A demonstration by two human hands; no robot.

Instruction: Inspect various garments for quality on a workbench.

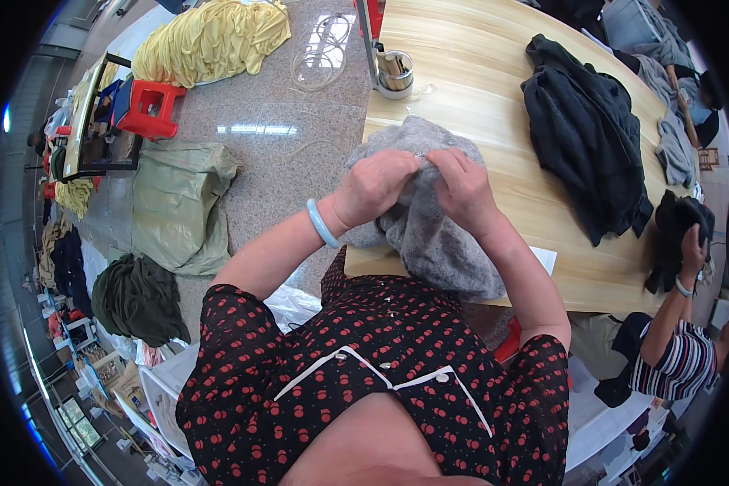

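Note:
A grey, fuzzy garment [445, 243] lies bunched over the near left edge of the wooden table [462, 49], part of it hanging down toward me. My left hand [378, 185] pinches the cloth at its upper middle. Close beside it, my right hand [466, 188] pinches the same spot, the fingertips of both hands almost meeting. Something small and pale shows between the fingertips, too small to make out. A light blue bangle [321, 223] circles my left wrist.
A black garment [583, 130] lies on the table's right half. A metal cup of tools [394, 74] stands at the far left edge. At right, a co-worker's hand [692, 249] holds dark cloth. Yellow fabric [211, 40], a red stool [152, 109] and a greenish sack [182, 206] are leftward.

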